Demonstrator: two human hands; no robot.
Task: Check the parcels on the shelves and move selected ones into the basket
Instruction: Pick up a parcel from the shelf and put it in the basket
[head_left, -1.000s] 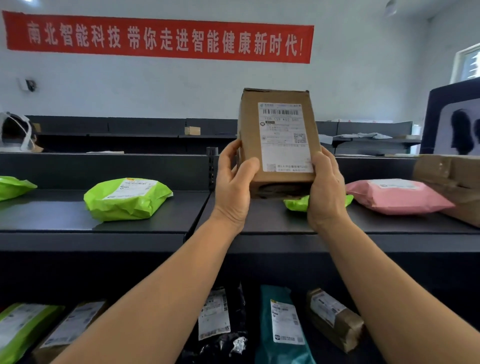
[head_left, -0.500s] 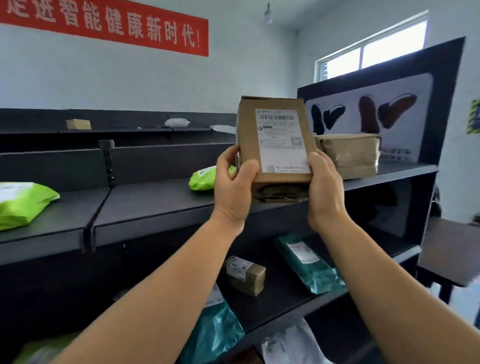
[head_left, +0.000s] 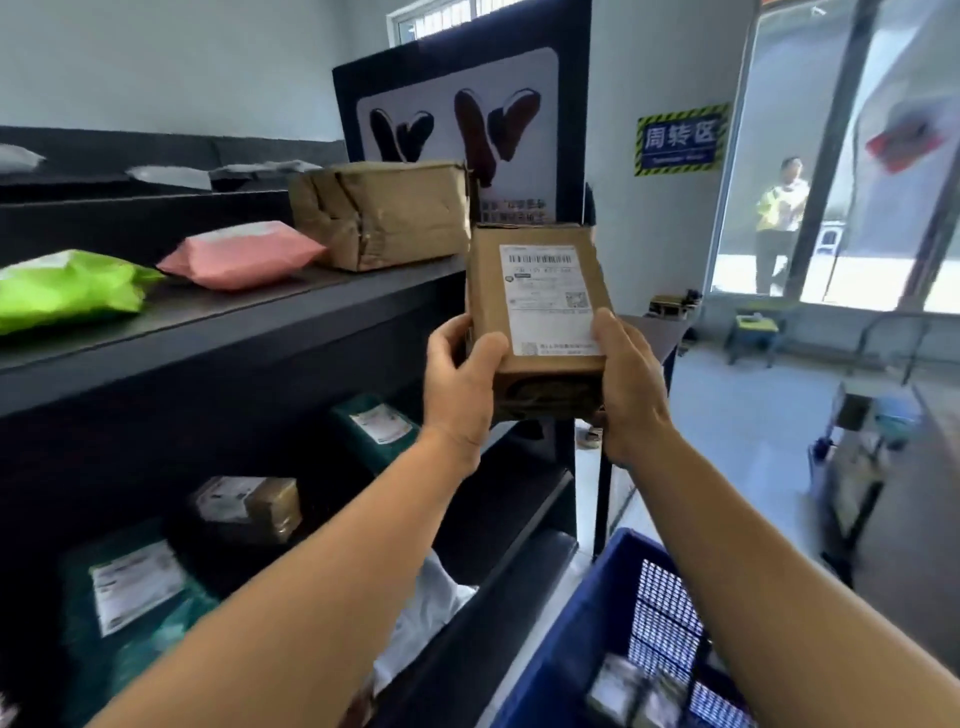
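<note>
Beside dark shelves (head_left: 249, 332), both hands' grip clasps a cardboard box (head_left: 535, 312) above the blue basket (head_left: 566, 649) holding parcels.

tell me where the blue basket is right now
In the head view the blue basket sits at the lower right, below the right hand holding the cardboard box, just right of the dark shelf unit's end.

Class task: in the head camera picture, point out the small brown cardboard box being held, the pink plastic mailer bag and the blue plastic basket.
Small brown cardboard box (head_left: 488, 291): head view, bare cardboard left of label.
Pink plastic mailer bag (head_left: 241, 257): head view, middle.
Blue plastic basket (head_left: 587, 634): head view, solid left wall.
</note>
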